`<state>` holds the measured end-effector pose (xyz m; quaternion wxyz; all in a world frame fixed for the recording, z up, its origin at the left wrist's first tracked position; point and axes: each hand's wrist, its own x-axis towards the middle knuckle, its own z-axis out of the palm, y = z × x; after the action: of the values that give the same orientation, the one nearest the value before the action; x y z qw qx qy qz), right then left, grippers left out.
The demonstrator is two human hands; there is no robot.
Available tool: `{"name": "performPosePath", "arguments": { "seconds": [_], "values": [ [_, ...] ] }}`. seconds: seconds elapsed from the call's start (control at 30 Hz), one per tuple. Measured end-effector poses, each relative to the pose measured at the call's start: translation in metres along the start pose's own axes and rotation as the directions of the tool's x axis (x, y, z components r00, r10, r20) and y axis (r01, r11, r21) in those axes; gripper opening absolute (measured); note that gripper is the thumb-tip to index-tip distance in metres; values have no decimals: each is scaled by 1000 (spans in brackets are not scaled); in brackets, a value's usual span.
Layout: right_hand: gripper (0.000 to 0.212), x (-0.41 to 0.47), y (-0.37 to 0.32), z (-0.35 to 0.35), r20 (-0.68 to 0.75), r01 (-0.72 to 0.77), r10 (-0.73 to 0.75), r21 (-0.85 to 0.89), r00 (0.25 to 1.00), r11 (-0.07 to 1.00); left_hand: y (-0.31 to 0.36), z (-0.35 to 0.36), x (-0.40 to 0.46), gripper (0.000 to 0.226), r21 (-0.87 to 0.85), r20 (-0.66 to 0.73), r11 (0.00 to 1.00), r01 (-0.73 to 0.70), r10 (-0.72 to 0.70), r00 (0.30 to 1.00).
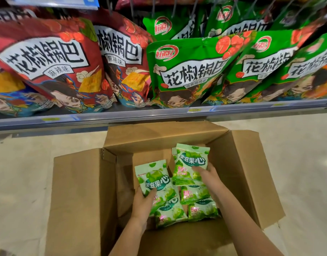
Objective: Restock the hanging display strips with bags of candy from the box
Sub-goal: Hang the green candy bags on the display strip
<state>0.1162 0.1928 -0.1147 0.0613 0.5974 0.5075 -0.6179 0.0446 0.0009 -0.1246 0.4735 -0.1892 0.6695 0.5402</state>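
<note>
Head view: a green candy bag (153, 177) is gripped by the left hand (143, 202) inside the open cardboard box (81, 196) at 6 o'clock. A second candy bag (191, 163) is pinched by the right hand (207, 175). Loose bags (195, 206) lie beneath. Snack bags (186, 71) are shelved at 12 o'clock.

Open cardboard box (81, 191) sits on pale floor (297, 154), just in front of store shelf edge (159, 115).
</note>
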Motion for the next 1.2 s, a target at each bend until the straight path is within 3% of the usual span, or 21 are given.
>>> {"name": "performPosePath", "arguments": {
  "seconds": [0.17, 0.3, 0.47, 0.6, 0.7, 0.83, 0.97, 1.07, 1.13, 1.2],
  "values": [
    [87, -38, 5, -6, 100, -41, 30, 112, 995, 993, 25, -2, -24, 29, -93, 2, 995, -40, 41, 999],
    [55, -85, -15, -8, 96, 11, -27, 168, 995, 986, 50, -5, -56, 28, -136, -12, 988, -79, 79, 997],
    [53, -183, -75, -9, -9, 182, -187, 266, 982, 946, 101, -10, -125, 33, -204, -50, 972, -116, 108, 993],
    [17, -270, -126, -12, -63, 329, -323, 201, 944, 923, 146, -12, -193, 30, -220, -70, 962, -164, 152, 986],
    [9, -336, -163, -16, -55, 367, -363, 205, 930, 907, 181, -16, -253, 33, -266, -104, 951, -161, 137, 985],
    [11, -425, -212, -26, -60, 445, -444, 235, 894, 864, 227, -20, -340, 31, -292, -104, 934, -208, 185, 977],
    [16, -503, -259, -39, -109, 533, -522, 200, 846, 822, 281, -23, -426, 43, -377, -118, 883, -278, 252, 961],
    [5, -559, -296, -49, -136, 601, -586, 218, 799, 769, 323, -28, -489, 60, -382, -110, 851, -361, 346, 932],
    [15, -596, -318, -57, -155, 635, -617, 240, 772, 734, 349, -30, -529, 82, -391, -114, 819, -419, 409, 905],
    [31, -629, -338, -66, -153, 672, -658, 266, 737, 691, 372, -32, -566, 82, -416, -154, 783, -462, 440, 885]
  ]
}}
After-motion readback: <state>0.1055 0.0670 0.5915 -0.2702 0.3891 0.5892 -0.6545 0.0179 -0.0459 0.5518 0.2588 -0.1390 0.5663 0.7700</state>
